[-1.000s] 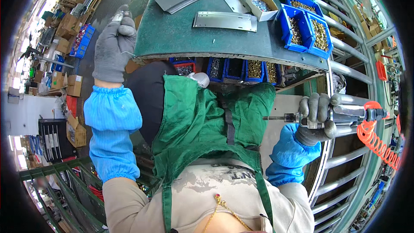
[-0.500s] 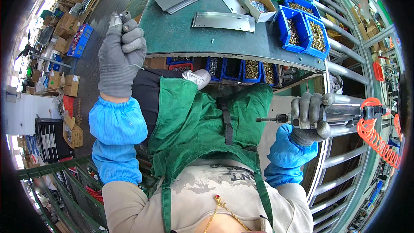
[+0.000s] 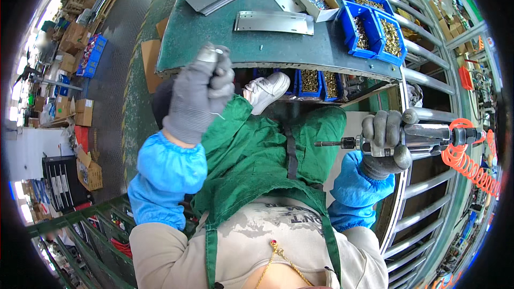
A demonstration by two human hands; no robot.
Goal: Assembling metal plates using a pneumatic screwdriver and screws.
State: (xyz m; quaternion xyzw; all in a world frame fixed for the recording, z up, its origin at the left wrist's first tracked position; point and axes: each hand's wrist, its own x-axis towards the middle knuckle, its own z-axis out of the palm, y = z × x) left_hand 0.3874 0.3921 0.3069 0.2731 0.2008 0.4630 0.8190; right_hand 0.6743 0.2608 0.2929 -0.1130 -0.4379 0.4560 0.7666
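Left hand (image 3: 199,96), centre-left, is pinching what may be a small screw; right hand (image 3: 384,142), at right, is gripping a pneumatic screwdriver (image 3: 407,138). Next: seating fastener on bit, likely.

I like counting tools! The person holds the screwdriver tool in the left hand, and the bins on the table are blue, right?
Not quite. The head view shows the pneumatic screwdriver gripped in the right hand, not the left. The left hand pinches a small metal part. The parts bins on the table are blue.

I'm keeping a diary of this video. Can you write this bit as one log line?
left hand: raised, pinching small metal piece | right hand: gripping silver air screwdriver | long grey metal plate: flat on green table
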